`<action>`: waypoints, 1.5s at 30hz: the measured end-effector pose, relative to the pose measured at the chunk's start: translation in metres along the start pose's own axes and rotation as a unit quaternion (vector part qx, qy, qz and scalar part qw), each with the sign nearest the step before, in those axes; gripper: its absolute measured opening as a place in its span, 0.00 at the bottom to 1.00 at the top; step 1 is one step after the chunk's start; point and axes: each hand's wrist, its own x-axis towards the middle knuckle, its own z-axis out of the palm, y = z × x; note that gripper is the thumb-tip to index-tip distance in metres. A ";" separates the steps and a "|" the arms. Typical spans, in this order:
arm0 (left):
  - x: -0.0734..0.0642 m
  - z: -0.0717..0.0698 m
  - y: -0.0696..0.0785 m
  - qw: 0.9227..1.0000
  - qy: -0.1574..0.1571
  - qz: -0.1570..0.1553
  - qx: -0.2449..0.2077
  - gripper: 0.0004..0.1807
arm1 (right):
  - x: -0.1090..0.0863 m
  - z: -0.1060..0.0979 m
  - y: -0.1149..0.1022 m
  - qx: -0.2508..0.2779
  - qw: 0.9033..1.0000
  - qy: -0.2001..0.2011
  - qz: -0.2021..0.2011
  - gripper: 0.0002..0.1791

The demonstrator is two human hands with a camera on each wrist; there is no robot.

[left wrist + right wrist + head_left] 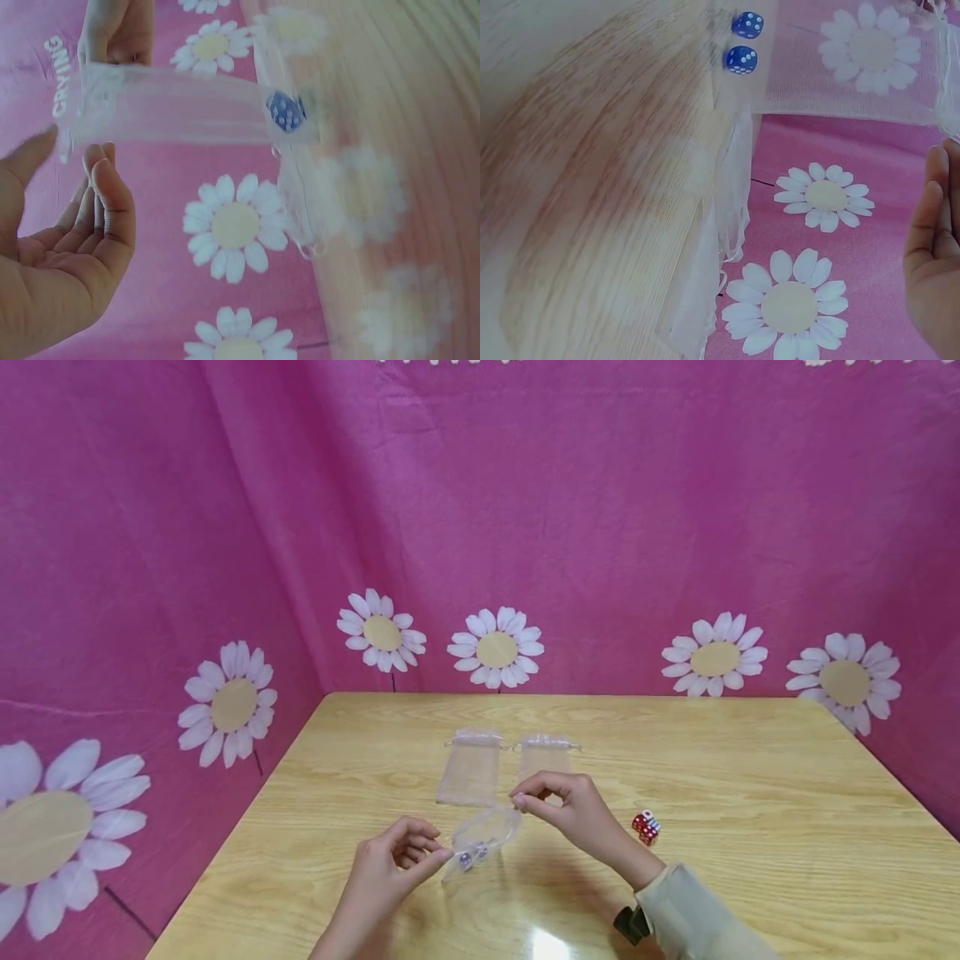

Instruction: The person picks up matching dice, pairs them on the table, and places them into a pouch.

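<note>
A sheer white drawstring pouch (pixel 489 828) hangs between the two hands, its mouth end at the fingers. Two blue dice with white dots (pixel 741 60) lie in its bottom end. My left hand (pixel 390 864) pinches one side of the pouch's mouth, the other fingers loosely bent. On the opposite side, my right hand (pixel 581 817) pinches the drawstring end between thumb and fingertips. In the left wrist view the pouch (pixel 187 105) hangs stretched out, with the blue dice (pixel 286 112) showing through the mesh.
Two more sheer pouches lie flat farther back, one on the left (pixel 471 768) and one (pixel 543 756) partly behind my right hand. Right of that hand sits a small cluster of red and white dice (pixel 646 827) on the wooden table (pixel 750 777). A pink flowered cloth (pixel 600 527) surrounds the table.
</note>
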 end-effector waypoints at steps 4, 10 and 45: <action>0.004 0.006 0.000 1.000 -0.005 0.027 0.000 0.05 | 0.000 -0.001 -0.003 0.001 1.000 0.005 0.009 0.03; 0.010 0.003 0.003 0.998 0.013 -0.009 -0.060 0.03 | -0.001 -0.003 -0.001 -0.002 1.000 0.008 0.016 0.03; 0.019 -0.035 -0.010 0.990 0.123 0.007 0.072 0.03 | -0.018 -0.031 0.018 -0.078 0.991 0.089 0.056 0.04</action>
